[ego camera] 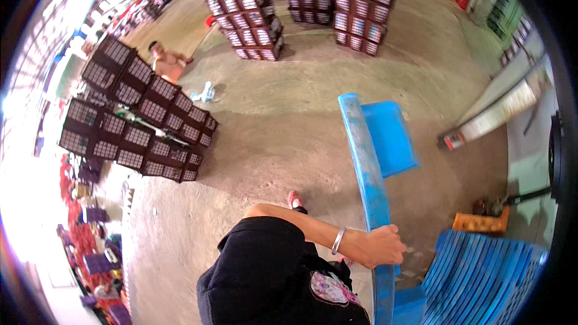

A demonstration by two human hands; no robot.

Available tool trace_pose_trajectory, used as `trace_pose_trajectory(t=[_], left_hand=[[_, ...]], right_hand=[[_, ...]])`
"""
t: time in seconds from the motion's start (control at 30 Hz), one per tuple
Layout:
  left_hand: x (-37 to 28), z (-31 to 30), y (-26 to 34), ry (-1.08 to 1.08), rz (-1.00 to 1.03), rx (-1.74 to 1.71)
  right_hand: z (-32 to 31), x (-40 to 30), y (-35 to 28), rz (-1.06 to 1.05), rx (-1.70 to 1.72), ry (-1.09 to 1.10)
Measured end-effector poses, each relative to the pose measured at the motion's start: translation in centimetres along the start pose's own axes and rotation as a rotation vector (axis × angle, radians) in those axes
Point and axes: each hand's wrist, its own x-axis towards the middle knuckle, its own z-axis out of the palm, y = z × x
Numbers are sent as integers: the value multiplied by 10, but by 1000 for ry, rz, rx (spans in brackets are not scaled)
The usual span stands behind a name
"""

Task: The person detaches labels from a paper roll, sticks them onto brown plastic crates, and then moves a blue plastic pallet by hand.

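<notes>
My left hand [379, 247], with a silver bangle at the wrist, is closed around the edge of a long blue plastic panel [363, 158]. The panel is seen nearly edge-on and looks scuffed along its narrow face. A flat blue flap [390, 137] sticks out from its far right side, and its near end runs out at the bottom of the view. My left arm bends across in front of my black clothing. My right hand is out of view. Close by on the right stand blue plastic crates or trays [483, 275], packed tightly in a row.
Tall stacks of dark plastic crates stand at left [153, 117] and ahead [248, 13]. A shirtless person [169, 63] is beside the left stack. An orange crate [481, 222] and a pale post [496, 113] are at right. Concrete floor [271, 131] lies between.
</notes>
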Motion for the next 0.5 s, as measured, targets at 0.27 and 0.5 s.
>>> trace_pose_trajectory(t=[0.27,0.5], left_hand=[[-236,-120,-162,168,-366,96],[-430,-248,-305,76,-645,147]], right_hand=[[106,-93,149,23,-114,53],[213,-150,256,128,-156,58]])
